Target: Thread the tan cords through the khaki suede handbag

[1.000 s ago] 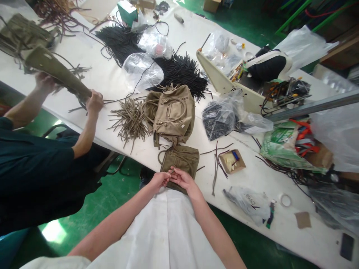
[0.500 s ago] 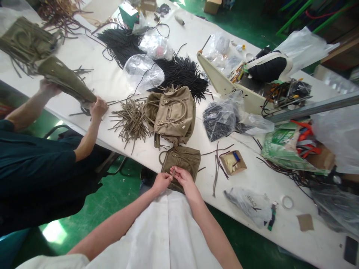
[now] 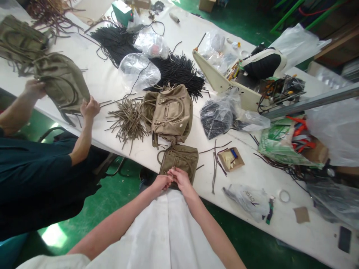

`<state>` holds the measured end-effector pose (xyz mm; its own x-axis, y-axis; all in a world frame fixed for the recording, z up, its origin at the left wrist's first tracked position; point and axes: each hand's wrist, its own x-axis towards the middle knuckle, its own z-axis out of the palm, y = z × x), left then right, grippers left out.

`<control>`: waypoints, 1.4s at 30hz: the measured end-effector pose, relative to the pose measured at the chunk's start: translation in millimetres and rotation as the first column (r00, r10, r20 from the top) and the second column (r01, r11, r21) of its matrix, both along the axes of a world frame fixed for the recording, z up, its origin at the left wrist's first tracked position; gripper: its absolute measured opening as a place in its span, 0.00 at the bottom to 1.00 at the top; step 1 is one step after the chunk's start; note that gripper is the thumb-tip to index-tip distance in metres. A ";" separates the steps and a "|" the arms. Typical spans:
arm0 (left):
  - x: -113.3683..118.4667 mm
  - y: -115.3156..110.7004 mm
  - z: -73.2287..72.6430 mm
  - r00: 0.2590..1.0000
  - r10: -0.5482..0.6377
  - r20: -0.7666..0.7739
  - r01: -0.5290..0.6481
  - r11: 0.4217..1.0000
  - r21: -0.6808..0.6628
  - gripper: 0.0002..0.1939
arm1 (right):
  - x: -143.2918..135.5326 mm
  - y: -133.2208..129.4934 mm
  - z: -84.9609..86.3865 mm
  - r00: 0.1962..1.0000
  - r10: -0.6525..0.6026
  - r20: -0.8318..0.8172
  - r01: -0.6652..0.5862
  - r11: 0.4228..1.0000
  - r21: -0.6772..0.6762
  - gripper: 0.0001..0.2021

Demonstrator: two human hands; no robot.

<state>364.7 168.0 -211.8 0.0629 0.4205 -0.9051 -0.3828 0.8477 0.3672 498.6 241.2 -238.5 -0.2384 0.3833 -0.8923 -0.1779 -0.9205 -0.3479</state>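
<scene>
A small olive-brown bag [image 3: 179, 161] is laid flat at the near edge of the white table [image 3: 260, 175], directly in front of the wearer, with its near end drawn over the table edge toward the white garment. Its long axis is seen to run away from the body, toward the larger tan handbag [image 3: 171, 114] lying just beyond it; the far end points at that handbag and the near end at the hands.

The near edge of the small bag is met by both hands at once. The left hand [image 3: 162, 182] is closed, its fingertips pinched on something small at the bag's near edge, and the right hand [image 3: 181, 178] is closed in the same way just beside it, the two sets of fingertips touching or nearly so. Whether a strap, a zipper pull or a cord is pinched cannot be told at this size. Neither hand is nearer than the other; the bag lies straight ahead of both grips.

To the left of the tan handbag a loose bundle of tan cords [image 3: 127, 119] is spread. To the right of the small bag a few dark strips [image 3: 215, 164] and a small open cardboard box [image 3: 231, 158] are set, close but apart. Farther back, heaps of black cords [image 3: 182, 71] and clear plastic bags [image 3: 138, 71] are piled.

At the left, another olive bag [image 3: 63, 84] is held up by a co-worker's hand [image 3: 89, 107], well apart from the wearer's own hands.
</scene>
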 end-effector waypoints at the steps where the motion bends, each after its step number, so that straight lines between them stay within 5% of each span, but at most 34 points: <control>1: 1.0 0.9 0.4 1.000 0.005 -0.021 -0.004 1.000 0.016 0.14 | -3.7 0.5 -2.5 0.999 -0.023 0.033 0.023 1.000 0.019 0.13; 10: -0.1 3.4 2.4 0.994 0.103 -0.045 -0.100 0.993 0.062 0.10 | -16.1 12.3 -19.3 0.984 -0.104 0.142 0.096 0.993 0.065 0.11; 20: -16.9 12.1 9.7 0.890 0.191 0.415 -0.173 0.982 -0.081 0.11 | 2.7 3.1 7.4 0.989 0.004 -0.147 -0.006 1.000 -0.015 0.13; 24: -18.7 12.8 14.6 0.872 0.169 0.460 -0.140 0.985 -0.097 0.07 | 1.0 -6.2 9.0 0.995 0.026 -0.100 -0.024 1.000 0.016 0.13; 29: -27.6 13.3 14.0 0.931 0.032 0.364 -0.001 0.996 -0.086 0.15 | -8.8 -12.3 -2.3 0.994 0.001 0.110 -0.012 0.995 0.101 0.17; 35: -26.3 29.7 -0.2 1.000 0.005 -0.005 -0.004 0.999 0.038 0.14 | -13.2 -19.6 -9.0 0.932 -0.005 0.363 -0.088 0.967 0.238 0.21; 42: -20.6 49.3 -8.9 0.995 -0.103 -0.018 0.104 0.990 0.100 0.12 | -12.7 -18.8 0.0 0.856 0.075 0.511 -0.281 0.898 0.340 0.12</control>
